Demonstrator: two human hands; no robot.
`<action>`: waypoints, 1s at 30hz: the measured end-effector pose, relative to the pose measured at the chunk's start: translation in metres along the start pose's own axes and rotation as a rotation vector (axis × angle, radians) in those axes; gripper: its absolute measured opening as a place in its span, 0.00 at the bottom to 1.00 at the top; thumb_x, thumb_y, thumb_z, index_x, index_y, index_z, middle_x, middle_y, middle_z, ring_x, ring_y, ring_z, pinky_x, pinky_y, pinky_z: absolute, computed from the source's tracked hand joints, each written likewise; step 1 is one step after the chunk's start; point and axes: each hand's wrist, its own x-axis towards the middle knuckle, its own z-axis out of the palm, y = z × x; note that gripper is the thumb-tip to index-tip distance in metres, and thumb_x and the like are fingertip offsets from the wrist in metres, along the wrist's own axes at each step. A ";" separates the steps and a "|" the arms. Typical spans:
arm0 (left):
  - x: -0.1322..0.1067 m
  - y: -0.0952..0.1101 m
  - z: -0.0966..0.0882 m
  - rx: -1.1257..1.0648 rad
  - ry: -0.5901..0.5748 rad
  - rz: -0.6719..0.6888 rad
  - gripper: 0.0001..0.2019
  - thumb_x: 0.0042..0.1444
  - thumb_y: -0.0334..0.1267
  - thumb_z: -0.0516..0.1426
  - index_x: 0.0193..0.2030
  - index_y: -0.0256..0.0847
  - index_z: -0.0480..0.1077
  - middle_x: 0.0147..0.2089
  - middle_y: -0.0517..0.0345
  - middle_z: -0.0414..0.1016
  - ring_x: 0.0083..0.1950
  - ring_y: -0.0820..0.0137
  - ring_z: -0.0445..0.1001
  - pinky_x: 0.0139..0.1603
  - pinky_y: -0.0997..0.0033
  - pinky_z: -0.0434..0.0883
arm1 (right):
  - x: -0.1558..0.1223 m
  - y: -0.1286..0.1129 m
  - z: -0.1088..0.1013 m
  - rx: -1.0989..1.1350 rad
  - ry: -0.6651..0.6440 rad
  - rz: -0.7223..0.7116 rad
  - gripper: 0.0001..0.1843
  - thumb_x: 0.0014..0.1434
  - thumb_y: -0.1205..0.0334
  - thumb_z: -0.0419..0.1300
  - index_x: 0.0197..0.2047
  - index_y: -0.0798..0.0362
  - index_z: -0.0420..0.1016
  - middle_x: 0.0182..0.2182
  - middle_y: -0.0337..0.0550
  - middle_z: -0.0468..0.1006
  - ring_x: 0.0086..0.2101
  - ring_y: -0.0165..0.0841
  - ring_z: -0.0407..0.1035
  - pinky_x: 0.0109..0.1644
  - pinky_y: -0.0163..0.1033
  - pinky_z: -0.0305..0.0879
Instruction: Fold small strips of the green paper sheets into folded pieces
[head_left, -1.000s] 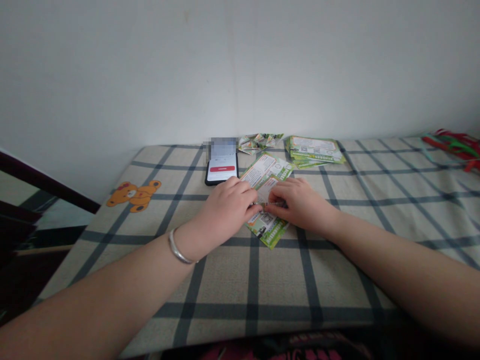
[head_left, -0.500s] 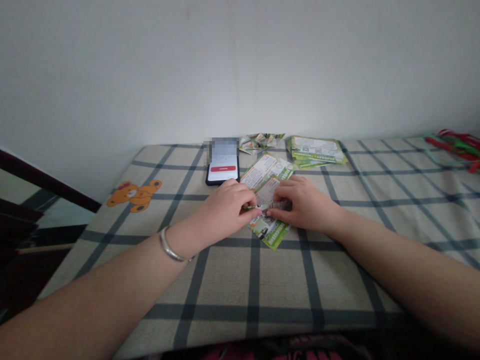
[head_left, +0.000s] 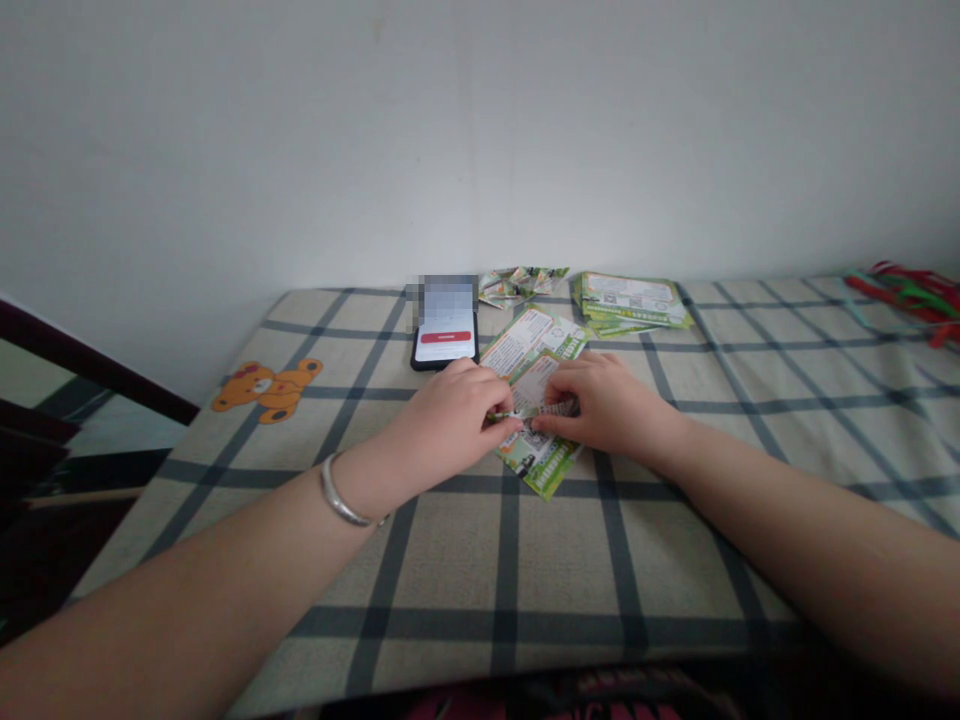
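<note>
My left hand (head_left: 442,425) and my right hand (head_left: 604,405) meet in the middle of the checked cloth, both with fingers closed. Between their fingertips they pinch a small folded green paper strip (head_left: 525,412). It is held just above a green and white leaflet (head_left: 541,455) lying flat on the cloth. A silver bangle (head_left: 339,495) circles my left wrist.
A phone (head_left: 445,335) with a lit screen lies beyond my left hand. A stack of green leaflets (head_left: 630,300) and a few folded paper pieces (head_left: 521,283) sit near the wall. Red and green strips (head_left: 911,290) lie far right. An orange bear print (head_left: 266,388) marks the checked cloth (head_left: 465,570).
My fingers have shifted a little on the folded strip, and the view has moved slightly. Both hands stay over the leaflet.
</note>
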 end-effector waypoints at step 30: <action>-0.004 0.005 -0.003 0.025 0.010 -0.089 0.09 0.55 0.43 0.62 0.34 0.39 0.72 0.35 0.57 0.72 0.41 0.64 0.67 0.38 0.67 0.63 | 0.002 0.013 -0.007 0.171 -0.067 0.055 0.07 0.52 0.56 0.67 0.32 0.50 0.78 0.27 0.38 0.77 0.29 0.30 0.67 0.32 0.35 0.56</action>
